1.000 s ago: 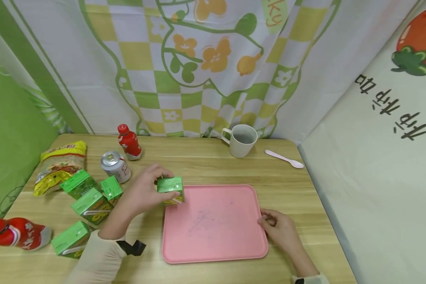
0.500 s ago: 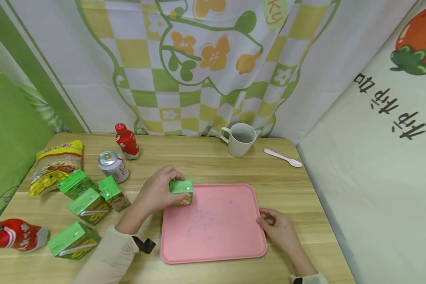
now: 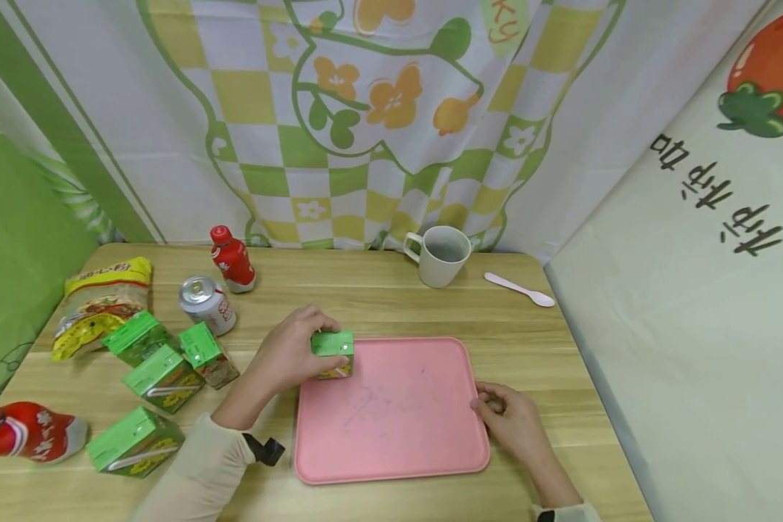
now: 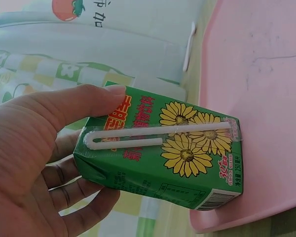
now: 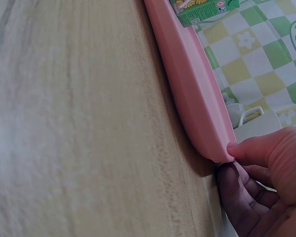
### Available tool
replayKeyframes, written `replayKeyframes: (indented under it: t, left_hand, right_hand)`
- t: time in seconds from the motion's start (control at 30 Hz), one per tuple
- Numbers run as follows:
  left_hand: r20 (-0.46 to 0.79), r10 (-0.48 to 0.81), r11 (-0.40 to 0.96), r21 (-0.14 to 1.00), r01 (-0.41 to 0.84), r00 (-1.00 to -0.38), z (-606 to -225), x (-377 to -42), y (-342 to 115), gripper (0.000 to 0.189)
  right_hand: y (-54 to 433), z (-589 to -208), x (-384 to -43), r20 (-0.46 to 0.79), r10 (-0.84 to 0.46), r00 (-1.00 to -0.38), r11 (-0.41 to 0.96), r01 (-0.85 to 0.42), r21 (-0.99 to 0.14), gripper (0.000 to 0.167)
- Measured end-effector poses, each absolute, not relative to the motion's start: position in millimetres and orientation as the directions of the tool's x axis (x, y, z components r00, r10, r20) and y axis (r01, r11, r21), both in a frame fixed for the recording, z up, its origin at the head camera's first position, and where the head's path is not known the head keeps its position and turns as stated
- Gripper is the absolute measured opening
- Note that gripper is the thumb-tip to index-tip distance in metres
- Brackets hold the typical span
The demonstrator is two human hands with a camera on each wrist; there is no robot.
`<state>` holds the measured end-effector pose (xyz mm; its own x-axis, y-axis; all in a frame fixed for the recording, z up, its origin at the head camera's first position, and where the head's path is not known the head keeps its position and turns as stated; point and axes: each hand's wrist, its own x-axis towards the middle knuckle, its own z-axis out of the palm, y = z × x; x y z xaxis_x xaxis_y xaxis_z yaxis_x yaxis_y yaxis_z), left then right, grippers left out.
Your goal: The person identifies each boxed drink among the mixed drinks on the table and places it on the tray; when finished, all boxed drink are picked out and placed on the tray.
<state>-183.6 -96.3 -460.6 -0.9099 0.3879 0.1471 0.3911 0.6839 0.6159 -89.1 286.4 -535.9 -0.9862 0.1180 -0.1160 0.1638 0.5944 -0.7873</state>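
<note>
My left hand [image 3: 293,348] grips a green drink carton [image 3: 334,344] between thumb and fingers, at the far left corner of the pink tray [image 3: 398,435]. In the left wrist view the drink carton [image 4: 187,163] shows yellow flowers and a white straw taped to its side, its base right at the tray's surface. My right hand [image 3: 512,420] pinches the tray's right rim. The right wrist view has the thumb and fingers [image 5: 251,148] of that hand on the rim of the tray [image 5: 197,89].
To the left stand several green cartons [image 3: 163,377], a silver can [image 3: 207,304], a yellow snack bag [image 3: 104,304] and two red bottles [image 3: 233,261], one lying near the front. Behind the tray are a white mug [image 3: 442,257] and a pink spoon [image 3: 520,290].
My left hand has carried the carton a little to the right, onto the tray's corner, and has barely moved over the last half second. My right hand stays on the tray's rim.
</note>
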Motion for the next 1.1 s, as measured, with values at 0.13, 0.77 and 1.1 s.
replayKeyframes:
  t: [0.13, 0.77, 1.1]
  left_hand:
    - [0.149, 0.392, 0.682, 0.616, 0.395, -0.908, -461.5, -183.2, -97.8, 0.05]
    - [0.137, 0.395, 0.713, 0.578, 0.397, -0.908, -431.6, -167.9, -132.5, 0.047]
    - [0.202, 0.141, 0.786, 0.572, 0.233, -0.969, -401.9, -110.0, -213.2, 0.045]
  right_hand:
    - [286.4, -535.4, -88.4, -0.109, 0.113, -0.988, 0.598, 0.155, -0.786, 0.032]
    - [288.2, -537.4, -91.4, -0.116, 0.111, -0.987, 0.63, 0.16, -0.76, 0.033]
    - [289.2, -539.3, -89.8, -0.107, 0.116, -0.987, 0.604, 0.156, -0.782, 0.032]
